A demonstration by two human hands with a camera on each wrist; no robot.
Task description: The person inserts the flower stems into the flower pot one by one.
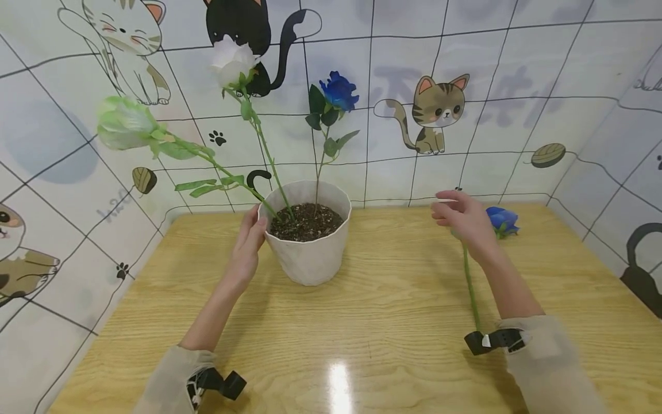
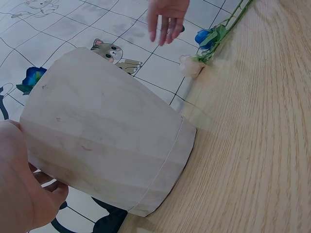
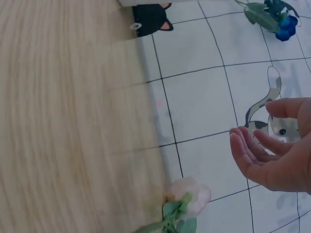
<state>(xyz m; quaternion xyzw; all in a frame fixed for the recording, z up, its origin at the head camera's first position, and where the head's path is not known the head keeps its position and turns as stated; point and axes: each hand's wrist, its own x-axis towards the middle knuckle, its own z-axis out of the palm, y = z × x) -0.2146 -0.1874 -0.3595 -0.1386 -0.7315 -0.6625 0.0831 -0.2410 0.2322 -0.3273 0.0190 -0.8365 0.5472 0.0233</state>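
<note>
My left hand (image 1: 248, 247) grips the left side of a white flower pot (image 1: 310, 261) near its rim. Dark soil (image 1: 305, 225) fills the pot. A pale green rose (image 1: 126, 123) leans out to the left, a white rose (image 1: 233, 63) rises behind it, and a blue rose (image 1: 338, 92) stands upright. To the right, my right hand (image 1: 468, 224) is raised with nothing in its fingers, loosely bent. Under and beyond it lie a second blue rose (image 1: 501, 220) and a pale pink rose (image 3: 190, 196), whose bloom the hand mostly hides in the head view.
The wooden table (image 1: 393, 322) meets a wall covering (image 1: 522, 126) printed with cats and grid lines at its back edge. A green stem (image 1: 470, 287) runs across the table toward my right wrist. Small black cameras (image 1: 478, 343) are strapped to both wrists.
</note>
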